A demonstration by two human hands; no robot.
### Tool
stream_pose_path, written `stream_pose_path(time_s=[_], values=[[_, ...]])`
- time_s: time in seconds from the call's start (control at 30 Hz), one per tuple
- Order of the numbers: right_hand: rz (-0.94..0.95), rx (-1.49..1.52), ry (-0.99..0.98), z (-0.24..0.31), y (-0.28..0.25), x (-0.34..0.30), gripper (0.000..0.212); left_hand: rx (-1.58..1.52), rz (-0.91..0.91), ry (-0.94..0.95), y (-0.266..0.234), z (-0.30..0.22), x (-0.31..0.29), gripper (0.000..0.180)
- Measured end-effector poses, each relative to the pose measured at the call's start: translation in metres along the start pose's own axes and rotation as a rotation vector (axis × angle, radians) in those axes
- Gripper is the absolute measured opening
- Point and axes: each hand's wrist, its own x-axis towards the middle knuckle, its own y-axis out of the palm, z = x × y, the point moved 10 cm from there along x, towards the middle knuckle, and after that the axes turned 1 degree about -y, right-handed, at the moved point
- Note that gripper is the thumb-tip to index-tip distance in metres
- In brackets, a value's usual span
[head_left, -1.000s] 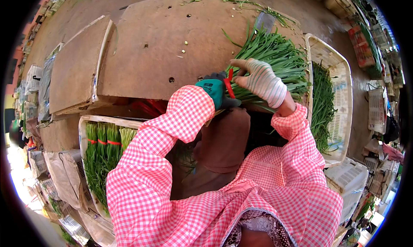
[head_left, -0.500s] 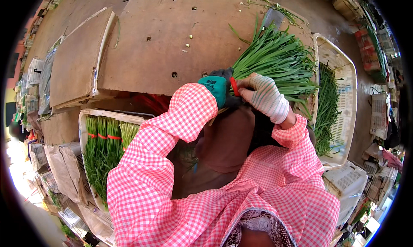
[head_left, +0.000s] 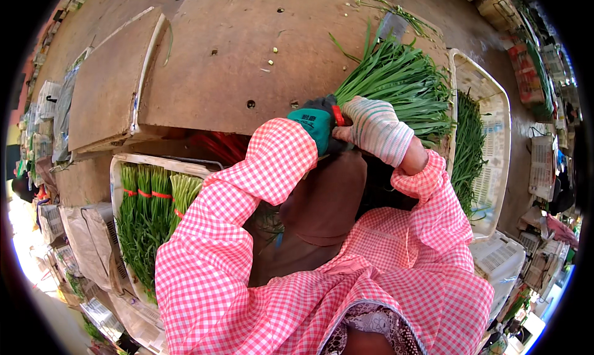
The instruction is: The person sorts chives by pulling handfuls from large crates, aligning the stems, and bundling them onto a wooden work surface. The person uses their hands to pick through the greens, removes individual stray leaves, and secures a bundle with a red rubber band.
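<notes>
A large bunch of garlic chives (head_left: pixel 402 86) lies at the table's near right, its long flat leaves fanning away to the right. My left hand (head_left: pixel 314 126), in a green and dark grey glove, is closed round the stem end, most of which it hides. A red band (head_left: pixel 338 115) circles the bunch right beside that glove. My right hand (head_left: pixel 377 129), in a pale striped knit glove, is closed over the bunch just right of the band, thumb below and fingers across the leaves.
Banded chive bunches (head_left: pixel 145 200) stand in a white crate (head_left: pixel 116 188) at the left. A white plastic basket (head_left: pixel 495 151) with loose chives (head_left: pixel 468 145) stands at the right. The brown wooden table (head_left: pixel 216 83) carries a raised board (head_left: pixel 114 86) and a grey flat piece (head_left: pixel 392 26).
My right hand has shifted from pinching at the red band to lying further over the bunch, its fingers now across the leaves. My left hand keeps its hold.
</notes>
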Motion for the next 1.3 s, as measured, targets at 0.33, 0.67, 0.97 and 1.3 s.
stream_pose_path(time_s=[0.33, 0.67, 0.97, 1.3], values=[[0.048, -0.040, -0.006, 0.007, -0.003, 0.003, 0.033, -0.085, -0.204, -0.023, -0.009, 0.001, -0.011, 0.115], [0.026, 0.199, -0.029, -0.004, 0.003, -0.001, 0.022, 0.113, -0.583, -0.007, -0.032, -0.004, -0.043, 0.084], [-0.079, 0.040, -0.099, 0.002, -0.011, -0.001, 0.026, 0.046, -0.016, -0.183, -0.014, 0.010, -0.014, 0.077], [-0.112, 0.509, 0.017, -0.023, -0.028, 0.008, 0.025, 0.056, 0.048, -0.193, -0.006, 0.007, -0.014, 0.085]])
